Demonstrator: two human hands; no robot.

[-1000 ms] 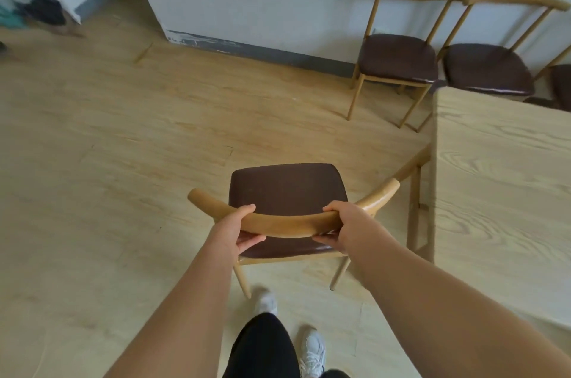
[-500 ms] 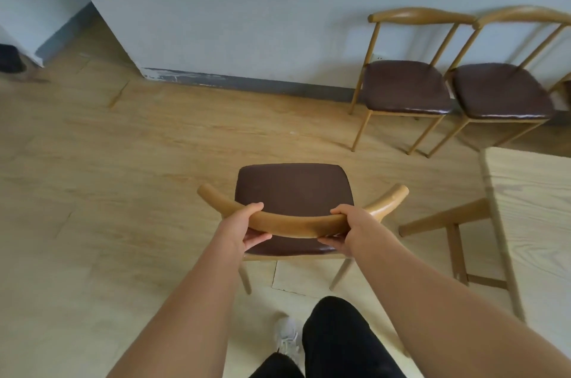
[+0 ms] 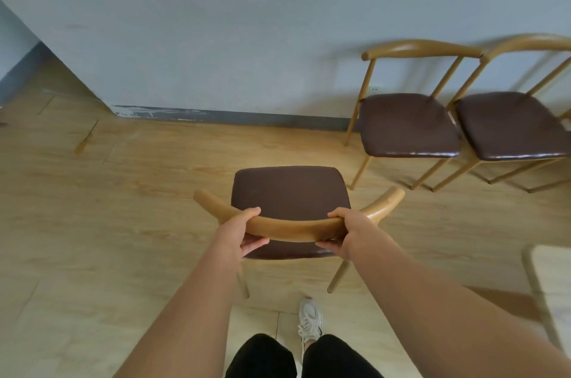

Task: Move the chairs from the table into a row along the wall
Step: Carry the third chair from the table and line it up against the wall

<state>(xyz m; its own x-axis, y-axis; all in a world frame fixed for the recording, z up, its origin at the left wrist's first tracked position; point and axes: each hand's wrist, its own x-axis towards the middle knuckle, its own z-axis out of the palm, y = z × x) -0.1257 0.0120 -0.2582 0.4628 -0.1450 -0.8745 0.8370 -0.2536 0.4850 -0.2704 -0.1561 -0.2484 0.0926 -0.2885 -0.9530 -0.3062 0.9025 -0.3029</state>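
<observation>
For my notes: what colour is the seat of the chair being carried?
Dark brown, seen in the head view; the chair seat sits under a light wooden backrest.

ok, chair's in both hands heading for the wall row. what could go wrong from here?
1. The carried chair faces the wall; it probably needs turning to match the row, and its curved backrest ends could swing into the nearest parked chair.
2. The legs hang close above the person's shoe, so a stride could catch one.
3. Left hand and right hand grip only the backrest, so the seat may tip during the turn.
</observation>
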